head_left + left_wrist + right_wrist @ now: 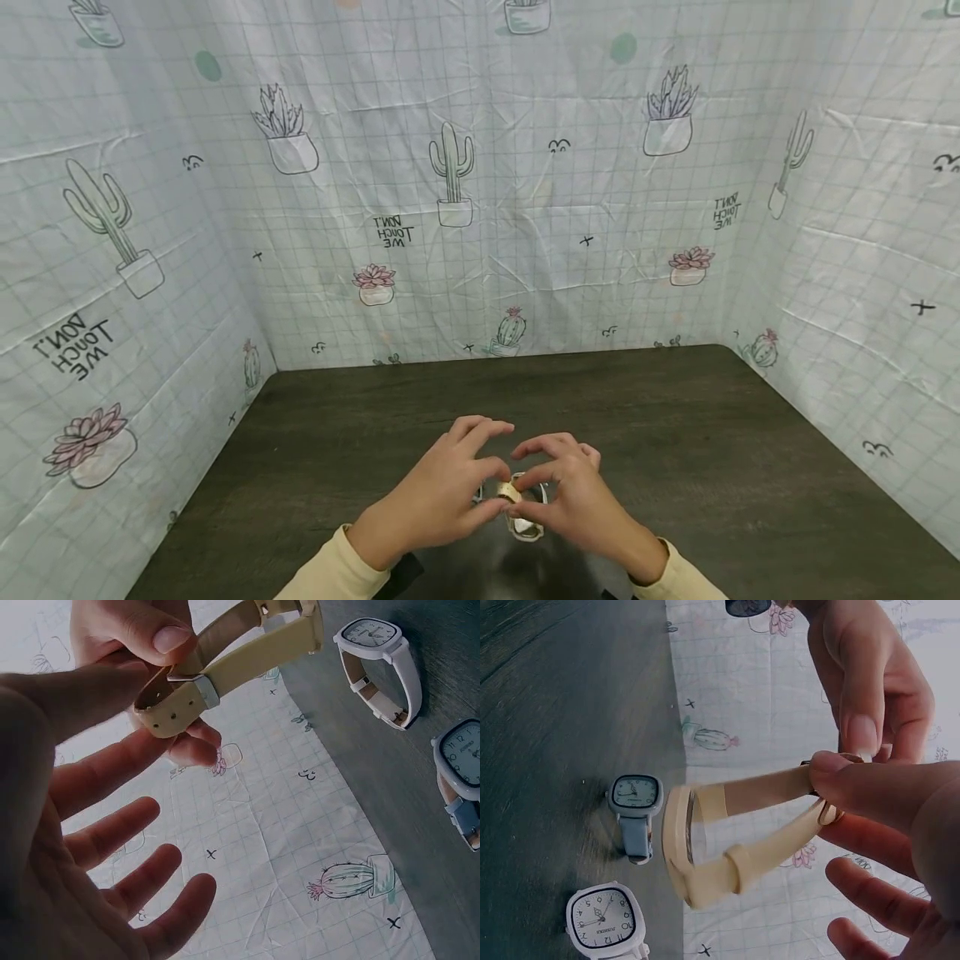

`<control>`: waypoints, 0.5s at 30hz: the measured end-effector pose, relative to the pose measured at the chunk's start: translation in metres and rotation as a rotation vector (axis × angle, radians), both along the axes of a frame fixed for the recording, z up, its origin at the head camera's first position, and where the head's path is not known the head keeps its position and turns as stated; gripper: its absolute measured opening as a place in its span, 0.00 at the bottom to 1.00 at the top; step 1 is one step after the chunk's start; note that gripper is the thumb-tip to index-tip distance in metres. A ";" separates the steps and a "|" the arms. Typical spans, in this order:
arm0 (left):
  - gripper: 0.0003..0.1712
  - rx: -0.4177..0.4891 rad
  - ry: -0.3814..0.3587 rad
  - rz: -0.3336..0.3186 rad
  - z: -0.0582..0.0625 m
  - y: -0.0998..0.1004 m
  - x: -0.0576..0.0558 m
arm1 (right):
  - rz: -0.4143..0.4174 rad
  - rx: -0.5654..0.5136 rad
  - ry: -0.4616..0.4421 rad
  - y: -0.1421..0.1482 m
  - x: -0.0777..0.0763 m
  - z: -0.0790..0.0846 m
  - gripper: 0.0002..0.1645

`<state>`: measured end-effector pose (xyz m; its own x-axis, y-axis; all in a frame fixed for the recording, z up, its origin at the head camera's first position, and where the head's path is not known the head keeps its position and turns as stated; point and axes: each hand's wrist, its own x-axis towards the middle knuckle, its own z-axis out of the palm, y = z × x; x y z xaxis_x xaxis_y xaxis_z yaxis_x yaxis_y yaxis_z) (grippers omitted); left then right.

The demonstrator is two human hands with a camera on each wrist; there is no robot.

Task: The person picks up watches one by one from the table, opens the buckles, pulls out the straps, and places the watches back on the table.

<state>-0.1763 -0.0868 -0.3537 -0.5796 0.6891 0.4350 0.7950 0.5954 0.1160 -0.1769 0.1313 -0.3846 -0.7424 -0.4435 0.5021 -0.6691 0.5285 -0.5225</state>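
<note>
A cream-yellow wristwatch (677, 847) hangs between the two hands, its strap fastened into a loop. My left hand (450, 483) pinches the strap near the buckle between thumb and index finger, with its other fingers spread. From the opposite side my right hand (570, 492) holds the same stretch of strap with thumb and index finger. The strap's holes and metal buckle (191, 679) show in the left wrist view. The right wrist view catches the watch case edge-on, so its dial is hidden.
On the dark wooden table (360, 408) stand a white watch (367, 634) and a watch with a blue strap (635, 836). A white cloth printed with cacti (487, 167) encloses the table at the back and sides.
</note>
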 end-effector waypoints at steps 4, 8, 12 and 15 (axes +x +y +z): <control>0.07 -0.060 0.052 -0.003 0.000 0.003 -0.001 | 0.007 0.009 -0.004 -0.001 0.001 0.000 0.07; 0.07 -0.042 0.071 0.004 0.000 0.005 -0.001 | 0.000 -0.008 0.000 -0.001 0.001 0.000 0.09; 0.06 0.058 0.085 0.007 0.001 0.005 -0.002 | -0.024 -0.033 0.026 -0.002 0.001 0.001 0.09; 0.05 0.132 0.077 0.013 0.001 0.005 -0.001 | -0.048 -0.041 0.025 -0.001 0.001 0.002 0.10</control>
